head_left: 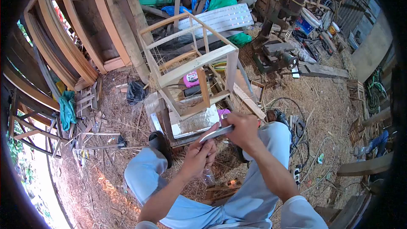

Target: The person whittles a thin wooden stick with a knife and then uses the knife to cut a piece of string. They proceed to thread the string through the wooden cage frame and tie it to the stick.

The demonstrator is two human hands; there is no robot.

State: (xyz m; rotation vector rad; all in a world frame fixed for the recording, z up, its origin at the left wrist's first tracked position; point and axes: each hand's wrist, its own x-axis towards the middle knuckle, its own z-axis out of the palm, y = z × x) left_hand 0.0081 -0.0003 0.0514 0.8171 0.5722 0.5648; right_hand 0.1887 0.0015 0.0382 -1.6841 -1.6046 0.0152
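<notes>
In front of my knees, my right hand is closed in a fist around what looks like a knife, its grey blade pointing left. Just left of it, my left hand is curled with its fingers near the blade tip. A thin pale strip seems to lie between the left fingers and the blade; its kind is hard to make out. Beyond both hands stands a pale wooden frame with slats and legs. Inside it sit a pink round case and a worn white board.
Curved wooden frames lean at the left. A heavy metal machine stands at the back right. Wood shavings cover the floor, with a dark cable by my right knee. A green cloth hangs at left.
</notes>
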